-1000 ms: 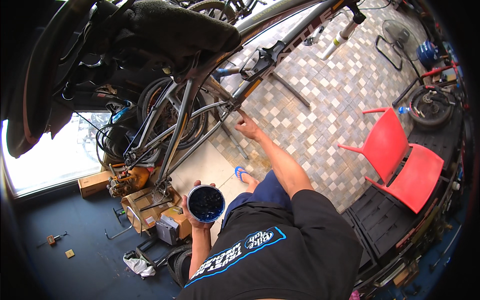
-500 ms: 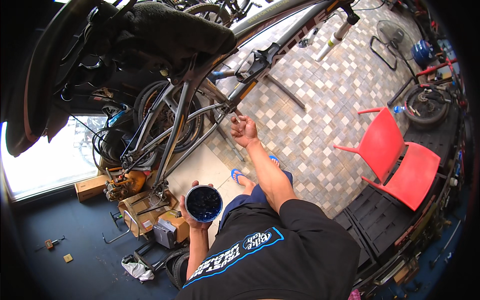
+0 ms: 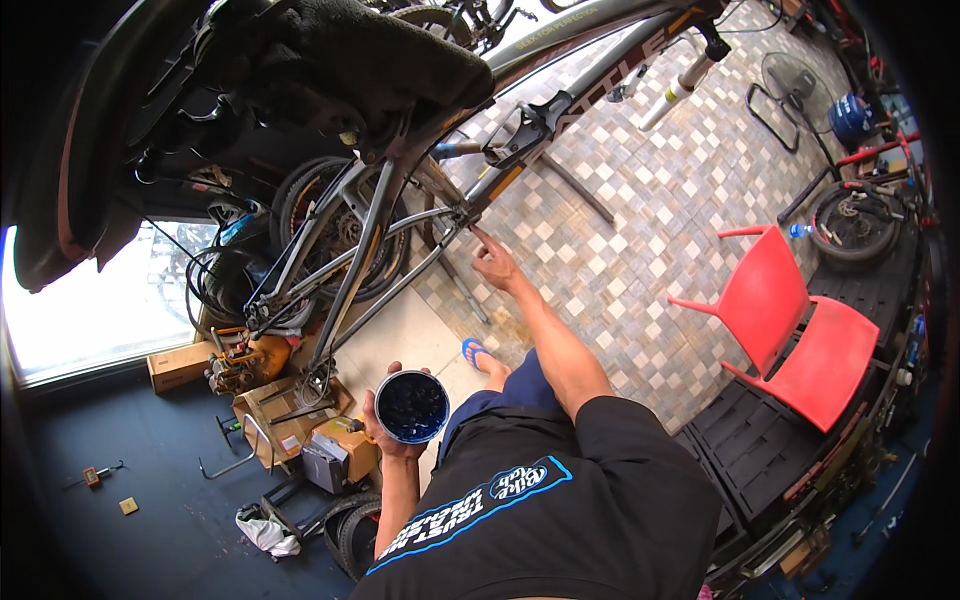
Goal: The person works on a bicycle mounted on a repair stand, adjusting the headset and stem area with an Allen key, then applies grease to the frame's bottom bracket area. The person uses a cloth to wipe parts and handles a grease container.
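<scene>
My left hand [image 3: 384, 436] is wrapped around a round tub [image 3: 410, 407] of dark blue, glossy grease, its mouth facing up. My right hand [image 3: 496, 266] reaches up to the underside of a grey bicycle frame [image 3: 372, 225]. Its index finger is stretched out, with the tip at the bottom bracket area; whether it reaches inside the shell I cannot make out. The other fingers are partly bent, and no tool shows in that hand. The frame hangs at a slant, a dark cloth [image 3: 350, 55] draped over its upper part.
A red chair [image 3: 775, 325] stands at the right on a black slatted platform [image 3: 735, 455]. Cardboard boxes [image 3: 275, 425] and bicycle wheels [image 3: 340, 225] lie beyond my left hand. A floor fan [image 3: 795, 80] stands far right.
My right hand's index finger has straightened up to the frame's bottom bracket area from a bent, pinched pose. The tub has barely moved in my left hand.
</scene>
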### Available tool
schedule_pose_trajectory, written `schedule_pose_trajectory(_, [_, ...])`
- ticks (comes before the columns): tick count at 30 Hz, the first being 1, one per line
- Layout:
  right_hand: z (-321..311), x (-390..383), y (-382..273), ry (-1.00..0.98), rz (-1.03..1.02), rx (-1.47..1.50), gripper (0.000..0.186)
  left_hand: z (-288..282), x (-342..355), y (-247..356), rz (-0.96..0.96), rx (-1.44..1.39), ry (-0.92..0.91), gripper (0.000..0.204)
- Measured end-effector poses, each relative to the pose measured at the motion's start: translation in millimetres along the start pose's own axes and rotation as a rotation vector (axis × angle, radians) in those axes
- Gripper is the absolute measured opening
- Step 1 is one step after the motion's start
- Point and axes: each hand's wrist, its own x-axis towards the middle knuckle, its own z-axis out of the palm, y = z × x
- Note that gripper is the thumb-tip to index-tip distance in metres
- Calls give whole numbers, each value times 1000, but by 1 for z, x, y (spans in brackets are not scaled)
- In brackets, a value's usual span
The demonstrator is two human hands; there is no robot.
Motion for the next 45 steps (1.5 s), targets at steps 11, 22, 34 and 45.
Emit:
schedule_pose_trajectory(11, [-22,5,-17,-177,122,-560,75,-3,-4,-6,-3,4,35,75])
schedule_pose_trajectory(22, [12,7,-43,-57,688,1631,39,1,4,1,-2,-46,-61,75])
schedule_pose_trajectory(34, [-70,-85,-132,-315,458,1312,63,8,5,62,101,-95,-179,76])
schedule_pose_trajectory(45, [110,-136,-425,-893,-335,-492,66,-42,-39,170,405,57,-332,78])
